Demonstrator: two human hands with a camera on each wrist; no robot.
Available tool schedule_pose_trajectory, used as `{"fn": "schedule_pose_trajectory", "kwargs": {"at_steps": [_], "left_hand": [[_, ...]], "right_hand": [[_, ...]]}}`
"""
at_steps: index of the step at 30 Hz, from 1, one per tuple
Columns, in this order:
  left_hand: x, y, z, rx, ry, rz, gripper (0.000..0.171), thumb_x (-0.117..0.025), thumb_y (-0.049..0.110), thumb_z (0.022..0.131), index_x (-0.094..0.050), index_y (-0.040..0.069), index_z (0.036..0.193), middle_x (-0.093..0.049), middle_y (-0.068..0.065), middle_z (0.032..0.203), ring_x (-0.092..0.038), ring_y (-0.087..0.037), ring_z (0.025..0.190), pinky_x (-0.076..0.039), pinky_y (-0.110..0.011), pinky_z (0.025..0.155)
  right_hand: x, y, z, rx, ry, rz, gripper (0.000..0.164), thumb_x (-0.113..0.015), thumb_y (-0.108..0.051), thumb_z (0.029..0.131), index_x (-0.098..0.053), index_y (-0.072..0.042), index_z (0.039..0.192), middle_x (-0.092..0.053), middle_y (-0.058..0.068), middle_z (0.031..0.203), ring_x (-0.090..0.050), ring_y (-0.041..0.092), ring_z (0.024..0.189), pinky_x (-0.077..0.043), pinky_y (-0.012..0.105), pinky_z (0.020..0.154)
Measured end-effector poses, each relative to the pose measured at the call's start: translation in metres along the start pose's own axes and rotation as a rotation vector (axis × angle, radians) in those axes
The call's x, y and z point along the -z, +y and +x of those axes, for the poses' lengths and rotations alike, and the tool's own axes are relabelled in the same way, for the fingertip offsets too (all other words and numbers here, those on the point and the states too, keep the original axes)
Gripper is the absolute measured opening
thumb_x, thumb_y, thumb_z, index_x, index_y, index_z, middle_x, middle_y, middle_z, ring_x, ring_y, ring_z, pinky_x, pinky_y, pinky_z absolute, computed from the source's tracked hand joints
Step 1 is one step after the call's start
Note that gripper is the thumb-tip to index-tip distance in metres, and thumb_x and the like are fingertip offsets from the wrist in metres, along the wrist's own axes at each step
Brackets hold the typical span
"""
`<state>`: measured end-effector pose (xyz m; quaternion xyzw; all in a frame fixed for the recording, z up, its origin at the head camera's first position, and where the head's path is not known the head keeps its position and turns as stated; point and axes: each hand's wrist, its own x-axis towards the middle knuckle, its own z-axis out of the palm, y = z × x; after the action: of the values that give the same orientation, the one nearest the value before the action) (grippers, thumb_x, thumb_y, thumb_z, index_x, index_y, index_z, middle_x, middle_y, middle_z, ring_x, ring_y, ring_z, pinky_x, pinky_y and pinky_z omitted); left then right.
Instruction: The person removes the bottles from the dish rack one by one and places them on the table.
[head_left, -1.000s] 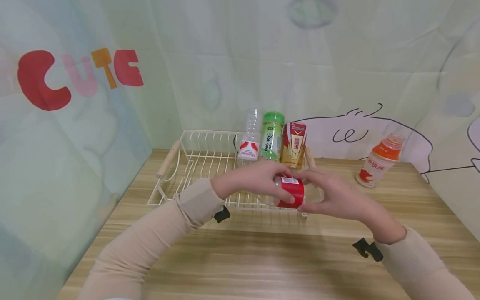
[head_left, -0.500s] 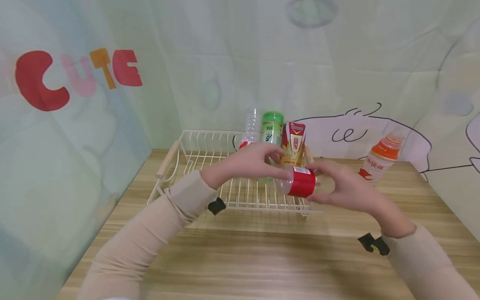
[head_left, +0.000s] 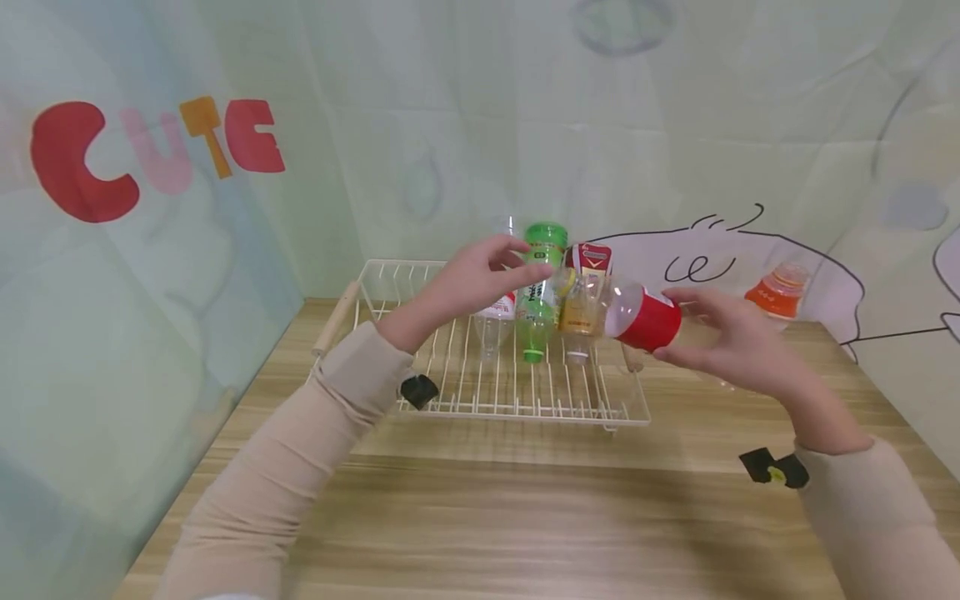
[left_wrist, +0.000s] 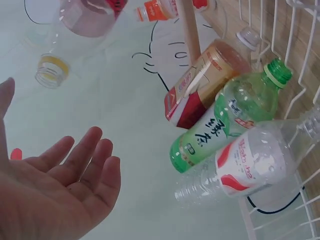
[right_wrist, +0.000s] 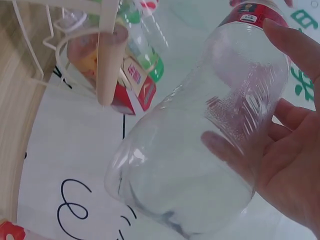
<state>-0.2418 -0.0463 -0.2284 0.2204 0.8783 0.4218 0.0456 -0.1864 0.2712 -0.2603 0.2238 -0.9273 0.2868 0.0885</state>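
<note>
My right hand (head_left: 742,342) holds a clear plastic bottle (head_left: 651,318) with a red label, fingers and thumb around its body, above the rack's right end. The bottle lies tilted in the air, its uncapped neck with a yellow ring (left_wrist: 52,69) pointing left. Close to that neck in the head view, my left hand (head_left: 483,279) has loosely bent fingers and nothing in them; the left wrist view shows a gap between hand and bottle. In the white wire rack (head_left: 525,410), a clear bottle (left_wrist: 252,165), a green tea bottle (left_wrist: 225,117) and a red-and-gold bottle (left_wrist: 200,82) stand neck down.
Right of the rack, a bottle with an orange top (head_left: 778,290) stands on the wooden table (head_left: 525,508), partly behind my right hand. The rack has wooden handles (head_left: 335,321) at its ends. A printed cloth (head_left: 450,125) hangs behind and to the left.
My right hand has lifted the red-labelled bottle up and to the right. My left hand, which was on the bottle, has come off it and moved up and left.
</note>
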Motion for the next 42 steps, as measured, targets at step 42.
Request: {"fn": "schedule_pose_trajectory", "kwargs": {"at_steps": [42], "left_hand": [[0.004, -0.065, 0.028, 0.246, 0.236, -0.126, 0.076, -0.065, 0.048, 0.087, -0.035, 0.011, 0.145, -0.047, -0.012, 0.137, -0.048, -0.029, 0.123, -0.046, -0.046, 0.097]], "right_hand": [[-0.009, 0.084, 0.041, -0.411, 0.323, 0.308, 0.081, -0.067, -0.033, 0.090, -0.019, -0.012, 0.152, -0.031, 0.020, 0.150, -0.034, 0.042, 0.136, -0.034, 0.056, 0.107]]}}
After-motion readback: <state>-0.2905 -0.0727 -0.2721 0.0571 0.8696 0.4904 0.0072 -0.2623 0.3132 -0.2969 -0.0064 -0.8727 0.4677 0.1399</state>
